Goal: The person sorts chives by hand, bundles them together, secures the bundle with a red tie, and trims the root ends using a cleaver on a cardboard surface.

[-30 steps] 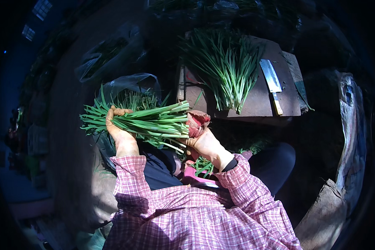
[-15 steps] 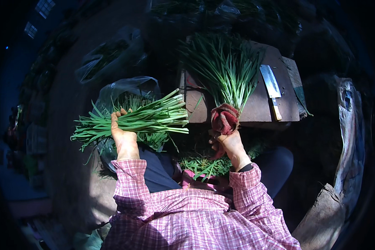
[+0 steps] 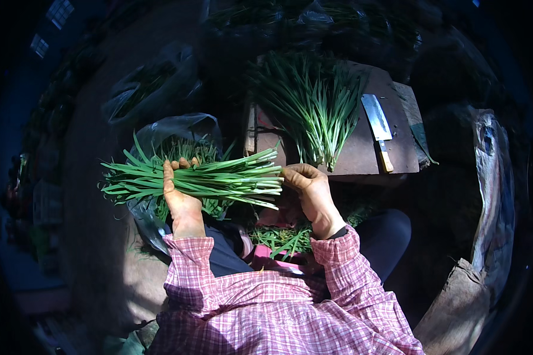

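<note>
My left hand (image 3: pixel 182 192) is closed around a bunch of garlic chives (image 3: pixel 231 177), holding it level with the leaves to the left and the pale stem ends to the right. At those stem ends my right hand (image 3: pixel 311 192) has its fingertips pinched together; what lies between them is too small to make out. Beyond it, a second bunch of garlic chives (image 3: pixel 323 112) rests on a brown board (image 3: pixel 391 148), pale ends toward me. To its right on the board lies a cleaver (image 3: pixel 378 125) with a wooden handle.
Below my left hand stands a clear plastic bag (image 3: pixel 189 124) with more greens in it. Another bag of greens (image 3: pixel 142 89) lies farther off in shade. Loose trimmings (image 3: pixel 284 239) and something pink (image 3: pixel 272 257) are between my knees. A pale sack (image 3: pixel 485 177) stands at the right.
My right hand has left the board's bunch, and the red cloth is off its stems. That hand has moved left to the ends of the held bunch, which has shifted slightly right.
</note>
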`<state>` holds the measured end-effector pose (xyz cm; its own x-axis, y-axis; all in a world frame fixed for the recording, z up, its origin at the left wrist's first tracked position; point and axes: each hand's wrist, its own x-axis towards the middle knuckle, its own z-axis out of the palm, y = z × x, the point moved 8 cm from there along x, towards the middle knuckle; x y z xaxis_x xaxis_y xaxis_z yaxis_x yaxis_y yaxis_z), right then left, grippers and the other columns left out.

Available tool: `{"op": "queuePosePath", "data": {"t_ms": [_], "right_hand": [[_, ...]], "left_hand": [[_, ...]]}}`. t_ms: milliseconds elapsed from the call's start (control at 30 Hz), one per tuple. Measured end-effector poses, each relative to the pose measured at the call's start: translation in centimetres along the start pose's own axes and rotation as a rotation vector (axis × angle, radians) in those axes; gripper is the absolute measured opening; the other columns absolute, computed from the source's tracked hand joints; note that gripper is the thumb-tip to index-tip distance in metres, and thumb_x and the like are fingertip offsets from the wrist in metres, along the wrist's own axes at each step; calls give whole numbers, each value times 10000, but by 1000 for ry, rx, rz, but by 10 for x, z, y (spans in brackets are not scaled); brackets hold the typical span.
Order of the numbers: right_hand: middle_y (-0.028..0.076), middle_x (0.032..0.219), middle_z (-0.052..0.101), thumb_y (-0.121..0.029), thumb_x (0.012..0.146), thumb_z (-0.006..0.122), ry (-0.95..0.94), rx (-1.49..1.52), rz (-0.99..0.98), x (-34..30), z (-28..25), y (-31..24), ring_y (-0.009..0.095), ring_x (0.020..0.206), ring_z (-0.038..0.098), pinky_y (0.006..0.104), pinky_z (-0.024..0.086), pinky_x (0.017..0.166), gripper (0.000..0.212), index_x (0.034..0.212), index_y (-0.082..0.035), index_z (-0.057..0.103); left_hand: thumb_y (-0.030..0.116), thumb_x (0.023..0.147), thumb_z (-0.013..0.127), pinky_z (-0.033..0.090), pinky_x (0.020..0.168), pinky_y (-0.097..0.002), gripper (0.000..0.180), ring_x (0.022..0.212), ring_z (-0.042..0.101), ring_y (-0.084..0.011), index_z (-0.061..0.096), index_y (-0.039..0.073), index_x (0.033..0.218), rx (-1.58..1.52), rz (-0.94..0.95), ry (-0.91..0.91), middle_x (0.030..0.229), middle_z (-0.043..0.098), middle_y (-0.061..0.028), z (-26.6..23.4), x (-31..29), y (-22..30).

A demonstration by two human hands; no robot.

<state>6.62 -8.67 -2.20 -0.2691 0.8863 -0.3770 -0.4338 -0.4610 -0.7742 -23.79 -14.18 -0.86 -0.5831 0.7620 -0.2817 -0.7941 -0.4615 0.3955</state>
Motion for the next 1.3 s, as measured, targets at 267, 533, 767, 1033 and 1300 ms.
{"op": "queuePosePath", "data": {"t_ms": [267, 533, 767, 1033, 1300], "right_hand": [[88, 856, 730, -180, 908, 724, 67, -364, -2, -46, 12, -20, 133, 711, 691, 256, 537, 573, 282, 1117, 7, 697], [142, 754, 708, -301, 838, 744, 230, -1223, -323, -19, 32, -18, 299, 694, 701, 374, 551, 663, 247, 939, -77, 723], [120, 842, 731, -293, 866, 658, 327, -1762, -38, -19, -69, -20, 328, 842, 708, 435, 558, 751, 184, 997, -181, 725], [91, 1017, 726, -231, 885, 768, -141, -411, 32, -22, 13, 4, 167, 861, 693, 301, 566, 742, 377, 1159, 12, 679], [73, 834, 711, -98, 845, 791, -27, -276, 170, -32, -3, 27, 138, 699, 670, 273, 575, 600, 197, 962, 28, 697]], "left_hand": [[220, 948, 684, 522, 977, -476, 151, 907, 639, -183, 621, 89, 908, 64, 75, 22, 883, 637, 11, -9, -4, 4], [225, 940, 693, 516, 996, -474, 157, 927, 653, -185, 655, 83, 886, 84, -11, -23, 875, 664, -13, 7, -23, -30], [205, 921, 719, 507, 983, -468, 142, 867, 629, -171, 631, 96, 944, 110, 157, -135, 860, 644, 8, 7, -3, 37], [194, 950, 672, 465, 999, -420, 139, 771, 489, -130, 568, 107, 981, 67, 103, -292, 806, 469, 29, 25, -20, 26], [160, 940, 680, 480, 939, -390, 124, 721, 476, -107, 616, 107, 1032, 40, 26, -467, 788, 484, 42, 20, -23, 32]]}}
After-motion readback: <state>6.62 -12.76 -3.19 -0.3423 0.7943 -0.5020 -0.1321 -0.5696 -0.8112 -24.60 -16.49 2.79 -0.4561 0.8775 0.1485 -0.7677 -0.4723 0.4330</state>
